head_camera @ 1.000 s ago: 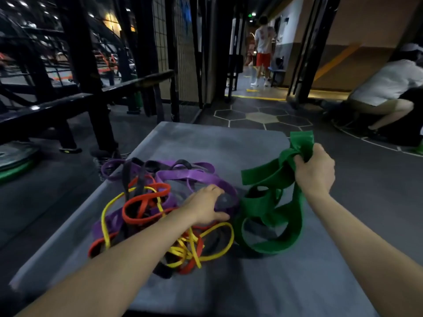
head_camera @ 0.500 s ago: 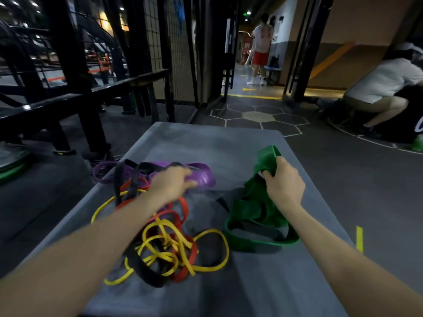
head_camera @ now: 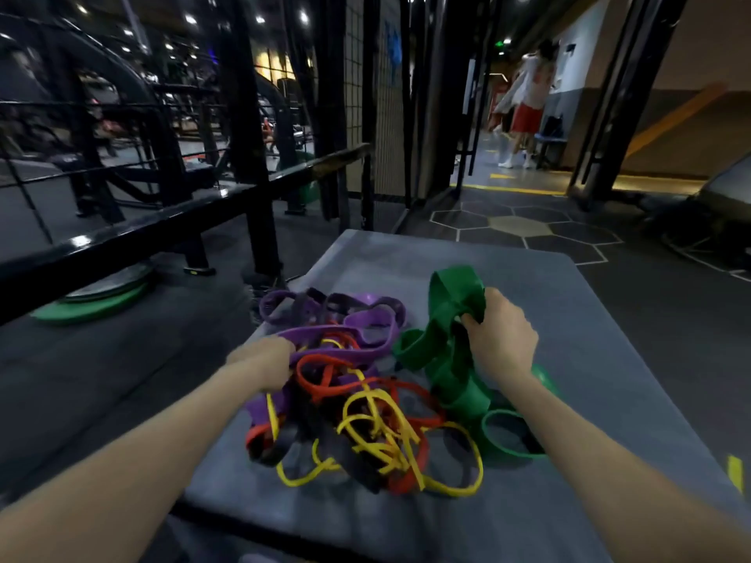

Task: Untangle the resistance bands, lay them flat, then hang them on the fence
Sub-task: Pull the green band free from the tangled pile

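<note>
Weight plates [head_camera: 103, 294]: two stacked, on the floor left of the mat.
Left hand [head_camera: 266, 361]: fingers curled round purple band [head_camera: 325, 337] at the tangle's left edge.
Tangle: one purple, one red band [head_camera: 325, 386], one yellow band [head_camera: 378, 432], black strands, uncounted; mid grey mat [head_camera: 589, 359].
Right hand [head_camera: 502, 337]: grips green band [head_camera: 455, 302], one, lifted right of the tangle.

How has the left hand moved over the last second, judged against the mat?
Yes. The left hand has moved from the middle of the pile to its left side, nearer the left edge of the mat, by the purple band.
</note>
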`<action>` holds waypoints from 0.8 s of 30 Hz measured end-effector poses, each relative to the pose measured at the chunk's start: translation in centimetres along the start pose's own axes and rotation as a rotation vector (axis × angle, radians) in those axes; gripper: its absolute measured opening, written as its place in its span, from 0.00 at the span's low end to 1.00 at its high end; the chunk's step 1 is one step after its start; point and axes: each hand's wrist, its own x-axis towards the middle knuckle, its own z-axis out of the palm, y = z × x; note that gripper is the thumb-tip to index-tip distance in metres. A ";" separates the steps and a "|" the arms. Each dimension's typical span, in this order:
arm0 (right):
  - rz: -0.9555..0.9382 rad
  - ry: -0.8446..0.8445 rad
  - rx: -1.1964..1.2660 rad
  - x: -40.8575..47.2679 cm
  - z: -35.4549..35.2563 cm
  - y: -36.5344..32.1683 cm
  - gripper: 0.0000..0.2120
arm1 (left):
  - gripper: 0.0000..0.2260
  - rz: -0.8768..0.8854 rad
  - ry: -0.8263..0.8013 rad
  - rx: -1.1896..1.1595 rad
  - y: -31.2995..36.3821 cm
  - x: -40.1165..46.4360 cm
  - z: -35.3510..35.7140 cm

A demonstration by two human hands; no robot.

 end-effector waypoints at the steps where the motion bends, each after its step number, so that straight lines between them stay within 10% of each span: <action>1: -0.007 -0.003 -0.010 -0.3 0.2 -0.2 0.09 | 0.14 -0.001 -0.040 -0.060 -0.1 0.1 0.4; 5: 0.005 0.010 -0.020 -0.4 -0.2 0.2 0.09 | 0.28 0.000 0.190 -0.414 0.9 0.3 -2.3; 8: 0.029 0.015 0.021 -0.1 -1.1 0.8 0.08 | 0.21 0.145 0.376 -0.680 4.1 -0.4 -4.9; 18: -0.066 0.104 0.274 1.1 -8.4 2.5 0.07 | 0.45 0.397 0.157 -0.911 18.6 -1.1 -5.2; 24: -0.104 0.109 0.386 0.8 -11.1 4.1 0.06 | 0.18 0.507 0.134 -1.049 21.3 -1.6 -5.6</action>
